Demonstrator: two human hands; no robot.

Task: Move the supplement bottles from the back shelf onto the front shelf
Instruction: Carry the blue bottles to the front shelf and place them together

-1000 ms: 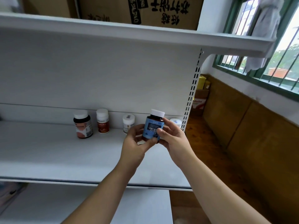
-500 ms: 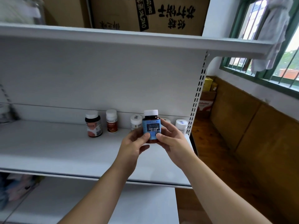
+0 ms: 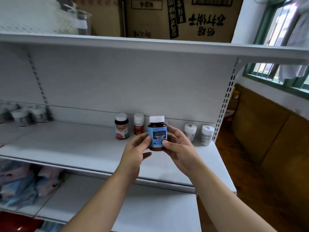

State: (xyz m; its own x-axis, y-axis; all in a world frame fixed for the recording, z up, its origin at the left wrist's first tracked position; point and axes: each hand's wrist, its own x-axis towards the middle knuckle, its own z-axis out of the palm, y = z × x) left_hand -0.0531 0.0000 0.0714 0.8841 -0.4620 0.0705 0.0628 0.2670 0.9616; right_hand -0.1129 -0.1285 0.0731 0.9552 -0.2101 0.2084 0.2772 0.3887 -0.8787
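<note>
Task status, as I read it from the head view: one transfer was in progress and none looked complete. The blue-labelled supplement bottle (image 3: 157, 133) was upright and lifted clear of the shelf board (image 3: 70, 144), above its middle depth. The left hand (image 3: 133, 154) pinched the bottle's left side with thumb and fingertips; the right hand (image 3: 181, 148) gripped the right side, thumb on the label and fingers curled behind.

Left to move, by my count, were four bottles in a row against the back panel: a dark bottle with a white cap (image 3: 121, 126); a red-brown bottle (image 3: 138, 123) just beside it; and two white bottles (image 3: 190, 132) (image 3: 207, 135) near the right upright. No bottle stood along the front strip of the board.

Surface: a white metal board, smooth and level; I judged that the bottles would stand steadily on it.

Room: blurred white jars (image 3: 21, 114) sat at far left; a printed cardboard carton (image 3: 184, 17) occupied the shelf above; soft packets (image 3: 25, 181) lay on the shelf below; a green-framed barred window (image 3: 267, 47) and brown wall panelling (image 3: 267, 131) were to the right.
</note>
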